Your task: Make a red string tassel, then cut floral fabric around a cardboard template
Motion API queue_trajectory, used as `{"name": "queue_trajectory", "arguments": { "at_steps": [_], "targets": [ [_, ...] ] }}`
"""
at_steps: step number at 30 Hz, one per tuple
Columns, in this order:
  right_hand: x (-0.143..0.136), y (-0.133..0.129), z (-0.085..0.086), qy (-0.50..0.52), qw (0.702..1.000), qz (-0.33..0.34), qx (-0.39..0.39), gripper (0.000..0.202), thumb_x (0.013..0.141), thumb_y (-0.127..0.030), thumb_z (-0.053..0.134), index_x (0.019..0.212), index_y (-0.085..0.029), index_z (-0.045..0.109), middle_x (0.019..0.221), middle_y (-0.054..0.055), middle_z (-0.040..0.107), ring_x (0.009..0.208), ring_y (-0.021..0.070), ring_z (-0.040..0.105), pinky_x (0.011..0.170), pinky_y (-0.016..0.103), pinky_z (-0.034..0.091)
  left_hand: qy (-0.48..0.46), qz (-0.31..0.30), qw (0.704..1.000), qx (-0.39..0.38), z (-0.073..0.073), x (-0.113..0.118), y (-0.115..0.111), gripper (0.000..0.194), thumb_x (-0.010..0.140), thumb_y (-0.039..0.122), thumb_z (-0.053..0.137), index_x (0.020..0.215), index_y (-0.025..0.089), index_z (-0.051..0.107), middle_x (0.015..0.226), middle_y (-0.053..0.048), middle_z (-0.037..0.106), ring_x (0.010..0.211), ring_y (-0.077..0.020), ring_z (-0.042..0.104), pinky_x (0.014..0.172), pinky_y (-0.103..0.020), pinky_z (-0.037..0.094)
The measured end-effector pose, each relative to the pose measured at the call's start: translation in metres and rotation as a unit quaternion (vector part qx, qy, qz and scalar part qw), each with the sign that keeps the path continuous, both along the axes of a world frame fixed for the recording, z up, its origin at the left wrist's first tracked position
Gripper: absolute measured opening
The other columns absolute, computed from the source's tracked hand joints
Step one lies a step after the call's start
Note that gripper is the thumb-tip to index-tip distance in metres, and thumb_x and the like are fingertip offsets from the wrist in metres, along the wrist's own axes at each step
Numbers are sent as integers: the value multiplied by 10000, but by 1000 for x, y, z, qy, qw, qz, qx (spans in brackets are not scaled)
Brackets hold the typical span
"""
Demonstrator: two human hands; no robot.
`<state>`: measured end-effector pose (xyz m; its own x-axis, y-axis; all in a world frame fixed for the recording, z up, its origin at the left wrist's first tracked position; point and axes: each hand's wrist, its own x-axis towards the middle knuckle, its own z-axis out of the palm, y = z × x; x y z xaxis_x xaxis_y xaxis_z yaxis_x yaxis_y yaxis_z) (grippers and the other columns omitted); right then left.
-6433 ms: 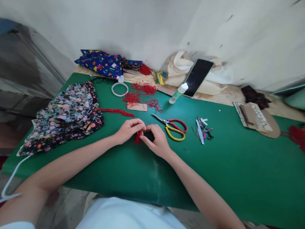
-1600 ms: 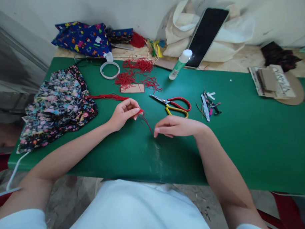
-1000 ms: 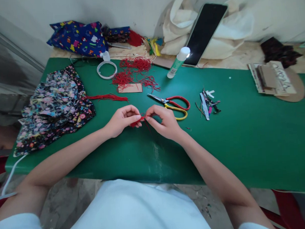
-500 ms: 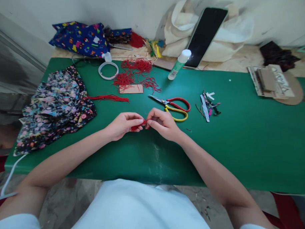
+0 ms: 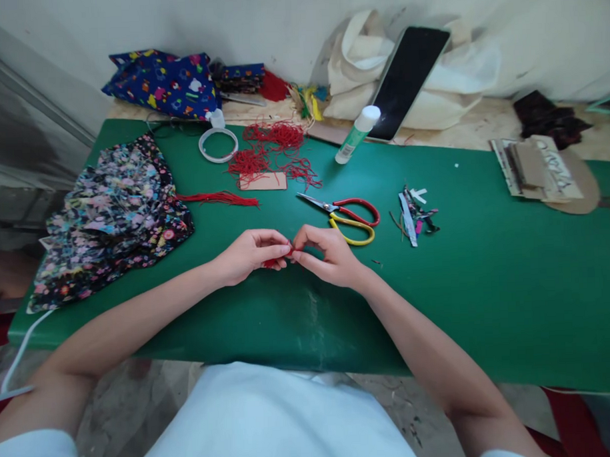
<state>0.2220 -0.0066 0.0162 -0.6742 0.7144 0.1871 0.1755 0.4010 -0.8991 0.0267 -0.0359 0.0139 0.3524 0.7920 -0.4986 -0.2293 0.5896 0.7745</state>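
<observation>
My left hand (image 5: 250,256) is closed on a small bundle of red thread (image 5: 270,263), most of it hidden by the fingers. Thumb and forefinger of my right hand (image 5: 328,255) pinch the same red thread where the two hands meet. Just beyond my right hand lie scissors (image 5: 352,219) with one red and one yellow handle. Tangled red threads (image 5: 275,146) lie further back, partly over a small piece of cardboard (image 5: 263,182). A red tassel (image 5: 218,199) sticks out from a black floral cloth piece (image 5: 109,215) on the left.
On the green table (image 5: 462,303) stand a glue stick (image 5: 354,140) and a roll of clear tape (image 5: 219,145). Fabric scraps (image 5: 415,214) lie right of the scissors. A phone (image 5: 410,78) leans against cream cloth bags (image 5: 353,87) at the back. Cardboard pieces (image 5: 538,174) lie far right.
My right fingers have closed in on the red thread beside my left fingertips. The camera view has tilted slightly; the things on the table stay where they were.
</observation>
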Motion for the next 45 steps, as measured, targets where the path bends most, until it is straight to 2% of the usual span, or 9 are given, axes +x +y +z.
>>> {"name": "queue_trajectory", "arguments": {
  "at_steps": [6,9,16,22,26,29,32,37,45],
  "targets": [
    [2,1,2,27,994,18,-109,278,920,-443,567,826,-181,564,736,24,658,655,123,601,645,245,469,15,13,996,89,-1,-3,1,308,612,359,891,745,145,715,660,-5,703,568,-78,618,563,-198,487],
    [3,2,3,21,993,8,-118,331,941,-481,532,812,-179,576,700,16,652,620,119,586,620,239,450,16,16,992,125,0,-5,3,262,631,326,880,749,147,729,679,-5,702,588,-81,616,593,-213,500],
    [3,4,10,-4,999,7,-52,250,933,-364,561,770,-178,593,670,5,645,599,109,590,612,225,451,8,21,990,142,0,-7,4,234,635,306,877,745,151,739,700,-6,705,590,-79,605,613,-222,505],
    [3,6,4,-33,997,7,70,103,923,-221,544,848,-183,604,732,10,690,636,104,628,624,207,454,8,8,990,140,-2,-7,4,262,654,353,866,769,154,741,701,-8,702,615,-83,612,619,-218,484],
    [3,4,1,-37,990,-4,134,92,935,-208,524,865,-190,580,757,19,686,656,111,620,630,214,448,11,0,991,134,-1,-7,4,300,653,385,866,777,147,730,725,-11,699,620,-82,598,618,-224,467],
    [2,2,2,-35,988,-7,148,59,940,-196,513,889,-194,542,799,25,657,696,116,594,654,221,447,13,-10,991,133,-1,-7,3,332,670,421,854,784,143,714,720,-7,680,623,-77,583,613,-218,442],
    [2,2,1,-25,992,11,122,88,962,-221,495,879,-196,507,818,27,617,722,121,562,679,238,443,-2,-28,992,124,0,-7,2,356,703,447,830,796,138,681,681,11,618,596,-65,533,578,-208,384],
    [1,5,3,18,997,43,54,233,1010,-290,435,820,-185,519,865,52,596,794,135,548,751,274,436,-59,-58,993,87,6,-8,2,389,737,466,798,782,134,600,636,56,440,539,-33,337,527,-196,258],
    [4,4,3,98,984,-11,-151,387,972,-460,516,700,-185,499,652,-20,513,615,100,476,614,254,385,1,-149,984,97,4,-8,2,388,816,509,682,795,158,517,647,73,362,532,-44,266,511,-221,194]
  ]
}}
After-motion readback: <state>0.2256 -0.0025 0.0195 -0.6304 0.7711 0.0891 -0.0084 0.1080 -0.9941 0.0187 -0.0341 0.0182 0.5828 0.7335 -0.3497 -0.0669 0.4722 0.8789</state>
